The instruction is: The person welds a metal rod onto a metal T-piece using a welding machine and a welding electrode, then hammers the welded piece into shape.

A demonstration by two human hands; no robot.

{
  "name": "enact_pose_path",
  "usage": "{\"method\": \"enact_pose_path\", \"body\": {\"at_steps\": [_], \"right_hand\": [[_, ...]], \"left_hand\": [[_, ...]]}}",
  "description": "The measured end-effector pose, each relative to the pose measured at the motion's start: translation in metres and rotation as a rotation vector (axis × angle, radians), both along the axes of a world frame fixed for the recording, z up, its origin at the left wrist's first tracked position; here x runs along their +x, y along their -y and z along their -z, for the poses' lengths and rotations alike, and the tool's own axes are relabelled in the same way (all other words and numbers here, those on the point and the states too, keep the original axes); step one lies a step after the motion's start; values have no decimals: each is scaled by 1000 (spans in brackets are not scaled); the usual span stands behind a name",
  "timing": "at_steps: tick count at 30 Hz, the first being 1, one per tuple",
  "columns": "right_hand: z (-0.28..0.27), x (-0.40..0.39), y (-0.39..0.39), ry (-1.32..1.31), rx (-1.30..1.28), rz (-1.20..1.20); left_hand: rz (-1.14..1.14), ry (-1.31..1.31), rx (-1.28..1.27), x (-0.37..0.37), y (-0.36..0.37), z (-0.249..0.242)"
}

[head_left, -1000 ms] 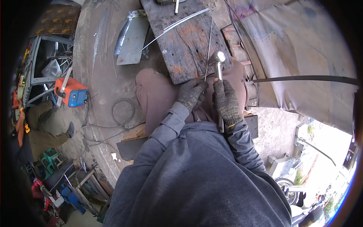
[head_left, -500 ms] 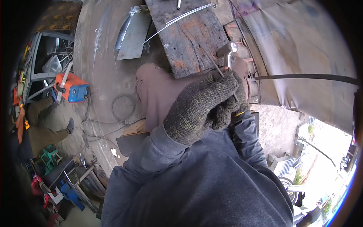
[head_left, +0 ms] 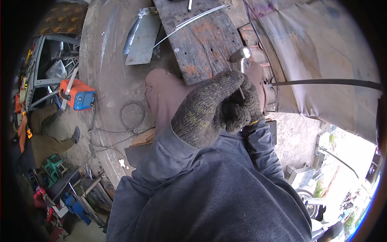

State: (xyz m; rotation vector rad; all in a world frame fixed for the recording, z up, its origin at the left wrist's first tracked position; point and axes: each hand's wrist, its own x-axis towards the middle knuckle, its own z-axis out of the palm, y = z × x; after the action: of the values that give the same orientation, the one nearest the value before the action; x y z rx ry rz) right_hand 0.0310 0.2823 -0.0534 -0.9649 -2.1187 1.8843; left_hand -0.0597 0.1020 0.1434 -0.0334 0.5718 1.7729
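Observation:
My left hand, in a dark knitted glove, is closed around a thin metal rod. A short length of the rod shows between my two hands; most of it is hidden by the glove. My right hand, gloved alike, is closed just to the right and touches the left. Out of its top rises a shiny hammer, its head facing away from me, the grip mostly covered by the fingers. Both fists are above my lap, near the close end of a worn wooden board.
Thin bright rods lie across the board, beside a bent sheet-metal piece. An orange and blue machine and a looped cable are at left, near another person's leg. At right hangs a large sheet.
My left hand has turned and shifted slightly up and left. The rod's far length, visible across the board before, is now out of sight. The hammer has barely moved.

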Motion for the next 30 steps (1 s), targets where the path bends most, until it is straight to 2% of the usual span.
{"method": "enact_pose_path", "body": {"at_steps": [3,4,6,8,10,13,17,19,20,22,26,30], "right_hand": [[-6,10,4,-215,300,-150],[-14,10,10,-214,299,-152],[-30,8,22,-203,-249,39],[-11,9,17,-247,-156,52],[-12,9,15,-96,179,10],[-12,7,14,-46,218,-7],[-6,6,12,-45,279,-40],[-1,5,14,-105,71,25],[0,7,12,-105,71,25],[-14,6,12,-62,242,-44],[6,4,6,-119,302,-63],[27,2,0,-85,309,-71]], "left_hand": [[-121,57,-133,3,-7,3],[-174,47,-179,2,-8,4],[-199,1,-151,0,-7,10],[-222,-46,-122,-5,-7,11],[-218,-39,-92,-11,-8,4],[-256,-175,-88,-14,-9,-3],[-228,-126,-84,-20,-10,-12],[-207,-93,-80,-23,-11,-17],[-195,-76,-78,-25,-12,-20],[-171,-43,-73,-28,-13,-23],[-134,7,-65,-35,-14,-24],[-163,-55,147,-42,-12,-9]]}}
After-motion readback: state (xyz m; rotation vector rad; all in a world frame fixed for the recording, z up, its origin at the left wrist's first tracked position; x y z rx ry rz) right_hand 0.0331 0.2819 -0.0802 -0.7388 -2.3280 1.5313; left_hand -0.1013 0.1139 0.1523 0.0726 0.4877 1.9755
